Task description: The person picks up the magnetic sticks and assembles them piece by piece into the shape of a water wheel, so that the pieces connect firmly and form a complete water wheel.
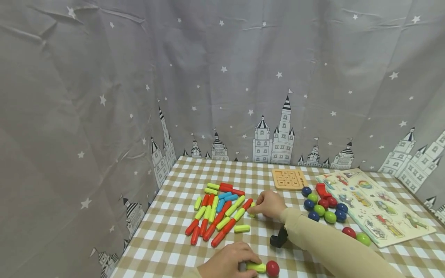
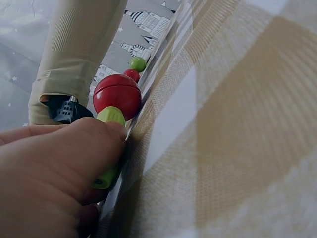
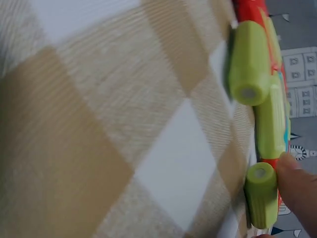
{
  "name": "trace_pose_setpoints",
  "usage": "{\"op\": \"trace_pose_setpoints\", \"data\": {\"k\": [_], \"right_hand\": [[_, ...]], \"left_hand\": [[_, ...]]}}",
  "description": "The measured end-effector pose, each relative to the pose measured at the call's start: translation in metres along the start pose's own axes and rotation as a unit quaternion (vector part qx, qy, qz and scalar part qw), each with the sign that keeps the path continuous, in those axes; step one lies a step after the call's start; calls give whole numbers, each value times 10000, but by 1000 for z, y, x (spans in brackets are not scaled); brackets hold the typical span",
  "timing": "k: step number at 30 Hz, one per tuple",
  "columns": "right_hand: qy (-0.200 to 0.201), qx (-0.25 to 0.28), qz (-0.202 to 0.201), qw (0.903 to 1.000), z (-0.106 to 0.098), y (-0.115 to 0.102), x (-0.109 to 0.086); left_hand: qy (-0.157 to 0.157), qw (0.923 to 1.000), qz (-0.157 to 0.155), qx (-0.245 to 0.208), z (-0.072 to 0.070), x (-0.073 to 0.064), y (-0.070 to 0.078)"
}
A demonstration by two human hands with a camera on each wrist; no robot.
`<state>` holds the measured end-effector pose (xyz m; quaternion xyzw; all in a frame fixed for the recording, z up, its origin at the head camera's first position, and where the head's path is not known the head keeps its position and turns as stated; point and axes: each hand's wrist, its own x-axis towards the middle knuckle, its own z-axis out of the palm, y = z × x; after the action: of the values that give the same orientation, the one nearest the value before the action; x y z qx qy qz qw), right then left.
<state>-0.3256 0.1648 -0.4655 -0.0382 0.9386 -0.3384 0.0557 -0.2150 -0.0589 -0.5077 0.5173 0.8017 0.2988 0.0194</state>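
Observation:
Near the front edge of the table, my left hand (image 1: 231,260) grips a yellow-green rod (image 1: 256,267). A red ball (image 2: 117,97) with a groove around it sits against the rod's far end. The thumb and curled fingers cover part of that rod. Farther back, my right hand (image 1: 269,204) pinches another yellow-green rod (image 3: 261,193), which has a grey round spot on its end. This second rod is at the right side of a group of red, blue and yellow-green rods. A loose yellow-green rod (image 1: 242,228) lies just in front of it.
Right of the right forearm are several blue, green and red balls (image 1: 319,210) and a red piece (image 1: 321,190). A picture puzzle board (image 1: 377,204) lies at the far right, a wooden number puzzle (image 1: 289,179) at the back. A grey curtain (image 1: 222,96) surrounds the checked table.

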Motion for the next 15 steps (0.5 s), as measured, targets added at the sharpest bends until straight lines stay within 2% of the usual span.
{"op": "trace_pose_setpoints", "data": {"k": [6,9,11,15], "right_hand": [[-254,-298,-373,9985,-1,-2,-7],[-559,-431,-644,9954,-4,-2,-14],[-851,-556,-919,9906,-9,1,-21],[-1551,-767,-1487,9736,-27,14,-41]], "left_hand": [[48,10000,56,31,2,1,1],[131,9998,98,99,2,0,0],[217,9996,156,135,2,-1,0],[415,9984,322,213,3,-1,1]]}}
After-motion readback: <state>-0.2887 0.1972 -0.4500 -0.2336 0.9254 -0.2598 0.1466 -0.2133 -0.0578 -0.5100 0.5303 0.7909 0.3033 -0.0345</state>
